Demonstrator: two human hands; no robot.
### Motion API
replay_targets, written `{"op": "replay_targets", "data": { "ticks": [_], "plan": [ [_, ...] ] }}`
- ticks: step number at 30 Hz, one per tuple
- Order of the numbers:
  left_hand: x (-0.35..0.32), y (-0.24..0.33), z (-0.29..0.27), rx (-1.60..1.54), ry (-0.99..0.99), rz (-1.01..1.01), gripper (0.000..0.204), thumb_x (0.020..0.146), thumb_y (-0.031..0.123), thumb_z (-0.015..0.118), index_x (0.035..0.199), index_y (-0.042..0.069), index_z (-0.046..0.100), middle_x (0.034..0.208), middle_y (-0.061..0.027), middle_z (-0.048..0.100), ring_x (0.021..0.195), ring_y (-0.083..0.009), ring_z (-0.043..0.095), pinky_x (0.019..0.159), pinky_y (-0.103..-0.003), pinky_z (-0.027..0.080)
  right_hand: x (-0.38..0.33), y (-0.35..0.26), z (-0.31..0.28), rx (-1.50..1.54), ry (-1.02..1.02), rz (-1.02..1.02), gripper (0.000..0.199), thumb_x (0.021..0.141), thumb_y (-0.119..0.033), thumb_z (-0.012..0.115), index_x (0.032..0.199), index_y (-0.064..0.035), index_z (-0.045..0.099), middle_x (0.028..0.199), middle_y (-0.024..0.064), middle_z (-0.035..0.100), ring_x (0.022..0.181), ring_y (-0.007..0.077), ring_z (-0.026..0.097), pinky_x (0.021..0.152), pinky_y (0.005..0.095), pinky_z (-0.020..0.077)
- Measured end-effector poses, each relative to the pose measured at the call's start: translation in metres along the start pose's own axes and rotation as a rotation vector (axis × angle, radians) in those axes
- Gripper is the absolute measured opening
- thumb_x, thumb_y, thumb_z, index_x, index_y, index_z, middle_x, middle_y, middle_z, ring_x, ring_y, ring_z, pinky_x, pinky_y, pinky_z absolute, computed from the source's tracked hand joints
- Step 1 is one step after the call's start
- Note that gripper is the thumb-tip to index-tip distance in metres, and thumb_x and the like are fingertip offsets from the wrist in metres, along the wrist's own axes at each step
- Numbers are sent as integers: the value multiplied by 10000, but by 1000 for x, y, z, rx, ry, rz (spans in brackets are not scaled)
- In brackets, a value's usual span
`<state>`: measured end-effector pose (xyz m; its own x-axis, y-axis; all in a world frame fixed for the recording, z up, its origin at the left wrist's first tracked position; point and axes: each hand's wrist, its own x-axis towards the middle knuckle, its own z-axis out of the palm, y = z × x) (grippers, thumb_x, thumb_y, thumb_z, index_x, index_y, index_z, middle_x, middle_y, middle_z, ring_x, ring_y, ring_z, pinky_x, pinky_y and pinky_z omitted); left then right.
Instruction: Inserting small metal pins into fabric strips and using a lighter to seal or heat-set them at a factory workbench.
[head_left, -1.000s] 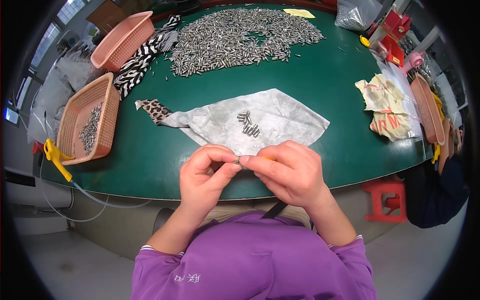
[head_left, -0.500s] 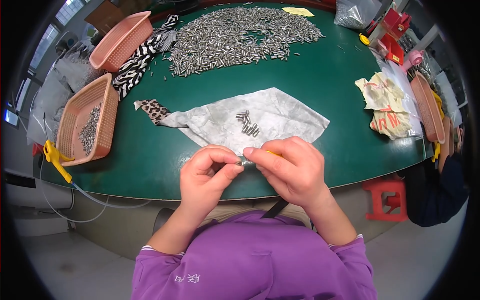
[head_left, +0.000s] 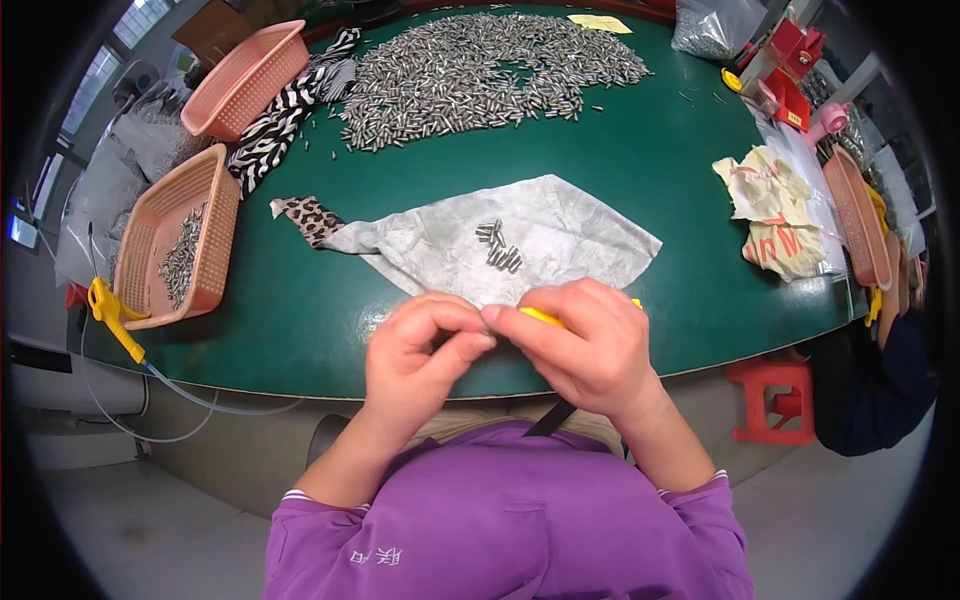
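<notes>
My left hand (head_left: 420, 350) and my right hand (head_left: 585, 345) meet fingertip to fingertip at the near edge of the green table (head_left: 650, 200). My right hand is closed around a yellow tool (head_left: 545, 317), whose tip pokes out toward the left fingers. The left fingers pinch something small that I cannot make out. Just beyond the hands lies a grey cloth (head_left: 500, 240) with a few small metal pins (head_left: 498, 246) on it.
A big heap of metal pins (head_left: 480, 70) covers the far table. Two pink baskets stand at the left, one (head_left: 180, 245) holding pins, one (head_left: 245, 80) farther back. A zebra-striped cloth (head_left: 280, 115), crumpled rags (head_left: 775, 210), a yellow air gun (head_left: 112, 315) and red tools (head_left: 785, 65) lie around.
My hands have stayed together at the table's near edge and shifted slightly. The yellow tool now shows between the right hand's fingers.
</notes>
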<state>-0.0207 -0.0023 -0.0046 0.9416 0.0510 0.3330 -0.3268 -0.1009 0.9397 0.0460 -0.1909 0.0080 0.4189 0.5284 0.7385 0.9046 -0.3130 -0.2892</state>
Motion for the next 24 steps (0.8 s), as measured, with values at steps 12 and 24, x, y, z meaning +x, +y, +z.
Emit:
{"op": "replay_targets", "data": {
  "ticks": [12, 24],
  "plan": [
    [-1, -7, -1, 11, 34, -12, 55, 903, 38, 683, 933, -3, 663, 921, -81, 666, 831, -158, 627, 728, -267, 505, 2, -1, 0, 61, 36, 27, 341, 692, -65, 756, 1026, -126, 745, 803, -4, 659, 631, 162, 591, 527, 284, 444],
    [-1, -5, 0, 51, 53, 35, 79, 913, 76, 683, 934, 3, 662, 906, -78, 655, 807, -163, 615, 712, -273, 495, 0, 0, 1, 95, 14, 0, 319, 710, -89, 749, 1028, -119, 740, 808, -2, 669, 618, 163, 583, 524, 289, 439]
  ]
}}
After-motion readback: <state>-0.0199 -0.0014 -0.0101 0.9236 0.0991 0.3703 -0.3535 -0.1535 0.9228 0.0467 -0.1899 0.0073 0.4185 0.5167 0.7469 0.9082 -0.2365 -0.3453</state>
